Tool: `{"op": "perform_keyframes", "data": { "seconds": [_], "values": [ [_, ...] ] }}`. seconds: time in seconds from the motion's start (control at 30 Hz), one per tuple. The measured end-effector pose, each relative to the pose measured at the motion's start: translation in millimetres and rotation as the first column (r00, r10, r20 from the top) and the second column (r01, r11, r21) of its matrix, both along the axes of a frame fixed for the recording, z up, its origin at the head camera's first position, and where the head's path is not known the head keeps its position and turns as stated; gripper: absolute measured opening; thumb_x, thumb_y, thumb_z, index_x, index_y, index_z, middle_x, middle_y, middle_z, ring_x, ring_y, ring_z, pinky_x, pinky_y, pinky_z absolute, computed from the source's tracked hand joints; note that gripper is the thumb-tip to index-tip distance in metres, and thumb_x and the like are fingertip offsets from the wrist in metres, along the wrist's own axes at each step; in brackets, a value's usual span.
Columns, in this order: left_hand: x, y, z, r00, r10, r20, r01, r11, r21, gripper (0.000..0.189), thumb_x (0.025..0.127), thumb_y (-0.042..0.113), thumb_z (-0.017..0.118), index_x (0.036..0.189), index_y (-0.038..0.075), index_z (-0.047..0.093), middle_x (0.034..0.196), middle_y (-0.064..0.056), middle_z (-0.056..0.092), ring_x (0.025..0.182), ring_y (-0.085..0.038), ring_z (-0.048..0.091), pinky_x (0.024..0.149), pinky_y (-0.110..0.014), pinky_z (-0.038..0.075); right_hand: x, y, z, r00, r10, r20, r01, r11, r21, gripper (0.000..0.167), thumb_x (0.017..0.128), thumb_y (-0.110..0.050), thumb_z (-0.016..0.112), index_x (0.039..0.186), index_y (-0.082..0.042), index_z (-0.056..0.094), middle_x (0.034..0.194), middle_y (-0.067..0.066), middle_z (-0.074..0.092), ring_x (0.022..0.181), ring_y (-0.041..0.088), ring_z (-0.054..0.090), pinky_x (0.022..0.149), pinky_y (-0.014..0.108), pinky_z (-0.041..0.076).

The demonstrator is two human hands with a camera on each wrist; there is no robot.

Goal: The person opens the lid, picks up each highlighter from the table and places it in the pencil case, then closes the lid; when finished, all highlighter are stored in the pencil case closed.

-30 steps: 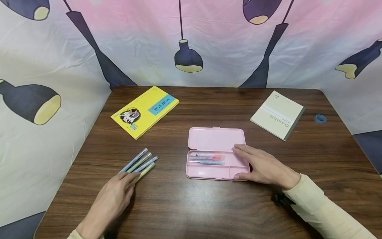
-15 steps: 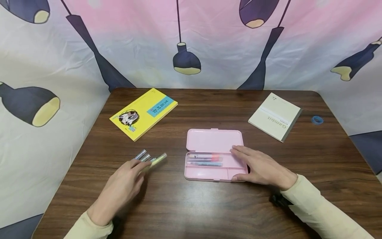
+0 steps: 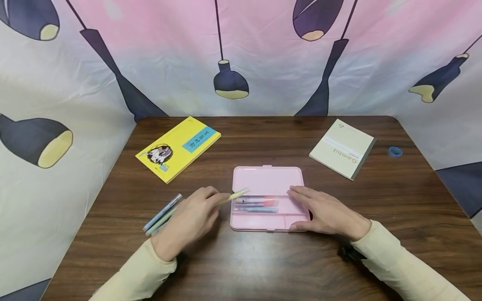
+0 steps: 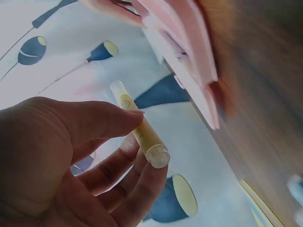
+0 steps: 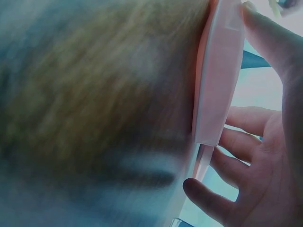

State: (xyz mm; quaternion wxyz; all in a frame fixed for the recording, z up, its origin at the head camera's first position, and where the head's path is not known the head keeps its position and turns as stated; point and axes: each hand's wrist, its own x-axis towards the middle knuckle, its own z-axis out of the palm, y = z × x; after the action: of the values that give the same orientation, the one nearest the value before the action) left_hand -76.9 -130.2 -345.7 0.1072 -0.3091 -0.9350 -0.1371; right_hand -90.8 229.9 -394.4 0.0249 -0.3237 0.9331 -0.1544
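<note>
My left hand [image 3: 192,215] pinches a yellow highlighter pen [image 4: 147,135] between thumb and fingers, its tip end over the left side of the pink pencil case [image 3: 267,180]. The case lies with its lid folded back. Several pens [image 3: 257,200] lie in its long upper compartment, some with pink ends and one blue. At the case's right end, my right hand [image 3: 329,212] holds it, thumb at the front edge and fingers toward the hinge. Left of my left hand, blue and green pens [image 3: 162,212] lie on the table, partly hidden behind that hand.
A yellow book [image 3: 177,148] lies at the back left of the wooden table [image 3: 263,267]. Toward the back right are a pale notebook [image 3: 342,148] and a blue tape roll [image 3: 395,151]. A cloth printed with lamps [image 3: 231,79] hangs behind the table.
My left hand has picked the yellow pen out from the group on the left and carried it right to the case. My right hand stays at the case's right end.
</note>
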Motion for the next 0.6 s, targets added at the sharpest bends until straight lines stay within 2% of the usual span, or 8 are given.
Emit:
{"op": "perform_keyframes", "data": {
  "seconds": [0.13, 0.3, 0.5, 0.6],
  "values": [
    [-6.0, 16.7, 1.5, 0.999, -0.043, 0.001, 0.043, 0.999, 0.009, 0.035, 0.084, 0.003, 0.073, 0.117, 0.017, 0.072, 0.1, 0.001, 0.065, 0.085, -0.015, 0.059, 0.067, -0.031, 0.053, 0.2, 0, -0.1, 1.0, -0.002, 0.005, 0.002, 1.0, 0.006, 0.098, 0.081, -0.075, 0.061, 0.15, -0.008, 0.045, 0.155, 0.012, 0.042, 0.14, 0.03, 0.043, 0.108, 0.053, 0.04],
    [-11.7, 34.8, 1.8, 0.993, -0.12, 0.002, 0.12, 0.993, 0.02, 0.035, 0.086, 0.004, 0.071, 0.119, 0.017, 0.072, 0.103, -0.002, 0.065, 0.092, -0.018, 0.061, 0.071, -0.034, 0.056, 0.2, -1, -0.5, 1.0, -0.007, 0.012, 0.007, 1.0, 0.013, 0.097, 0.081, -0.075, 0.061, 0.15, -0.008, 0.045, 0.155, 0.011, 0.042, 0.14, 0.03, 0.043, 0.108, 0.053, 0.04],
    [-18.9, 51.4, -2.2, 0.979, -0.205, 0.016, 0.205, 0.979, -0.004, 0.036, 0.087, 0.002, 0.068, 0.12, 0.017, 0.071, 0.102, -0.003, 0.064, 0.093, -0.018, 0.062, 0.074, -0.035, 0.056, 0.3, -1, 0.2, 1.0, -0.01, 0.022, 0.009, 1.0, 0.012, 0.097, 0.081, -0.075, 0.061, 0.15, -0.009, 0.045, 0.155, 0.011, 0.043, 0.14, 0.03, 0.043, 0.108, 0.053, 0.04],
    [-21.7, 56.5, -5.3, 0.974, -0.225, 0.035, 0.226, 0.974, -0.031, 0.037, 0.087, 0.002, 0.067, 0.12, 0.019, 0.071, 0.1, -0.002, 0.063, 0.091, -0.017, 0.061, 0.072, -0.034, 0.056, 0.9, -1, 0.4, 1.0, -0.01, 0.023, 0.009, 1.0, 0.007, 0.096, 0.082, -0.074, 0.062, 0.15, -0.009, 0.045, 0.155, 0.012, 0.042, 0.139, 0.03, 0.044, 0.108, 0.054, 0.04]
  ]
}}
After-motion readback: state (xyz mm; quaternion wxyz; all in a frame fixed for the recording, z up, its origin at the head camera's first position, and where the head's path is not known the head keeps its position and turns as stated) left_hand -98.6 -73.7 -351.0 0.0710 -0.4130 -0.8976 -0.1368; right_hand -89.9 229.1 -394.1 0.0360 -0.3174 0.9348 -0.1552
